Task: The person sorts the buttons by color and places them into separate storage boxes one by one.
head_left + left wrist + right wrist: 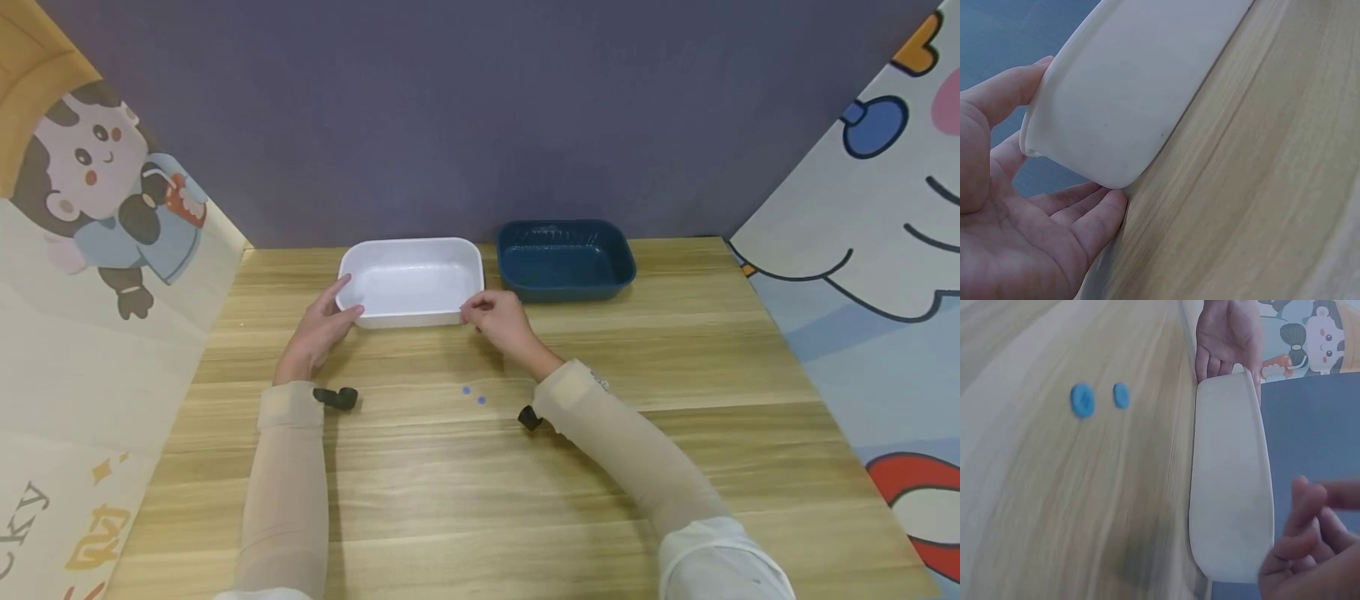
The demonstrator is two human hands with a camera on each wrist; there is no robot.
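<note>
A white rectangular dish stands on the table, its inside bare. My left hand grips its left end, with the thumb on the rim and the other fingers around the end wall, as the left wrist view shows. At the dish's near right corner is my right hand, fingers curled, thumb and index fingertips together right by the rim. Nothing shows between those fingertips; whether they pinch something small I cannot tell. Two small blue discs like buttons, one larger in the right wrist view than the other, lie in front of the dish.
Just right of the white dish stands a dark teal container, near the back wall. The wood-grain table runs between two side panels printed with cartoon figures. Dark wrist cameras hang below both cuffs.
</note>
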